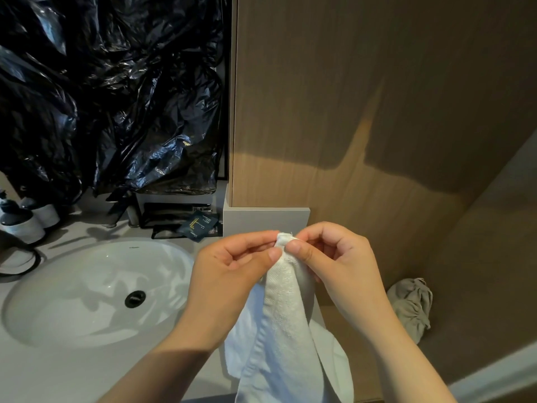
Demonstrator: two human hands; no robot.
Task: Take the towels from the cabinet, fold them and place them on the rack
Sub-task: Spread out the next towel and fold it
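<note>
A white terry towel (286, 330) hangs closest to the camera, draped straight down past the bottom edge of the view, in front of the right end of the pale grey tabletop (43, 373). Its upper corner is bunched into a small peak between both hands. The left hand (229, 274) grasps that corner from the left, thumb and curled forefinger pinching the cloth. The right hand (345, 269) pinches the same corner from the right, its thumb pressed on the fabric and its other fingers curled in. The two thumbs are almost touching each other at the peak.

To the left, a white oval sink (87, 330) is set into the tabletop, with a round black drain (135, 298) in its floor. To the right, a crumpled grey cloth (412, 306) lies on a brown shelf (479, 330), near the right hand but apart from it.

Further back, small dark sachets (199, 226) lie beside a black wire tray (171, 213) behind the sink. White bottles with dark pump tops (20, 225) stand at the far left. A brown wood-grain cabinet wall (348, 112) rises behind the hands, and crinkled black plastic sheeting (101, 97) hangs above the sink.
</note>
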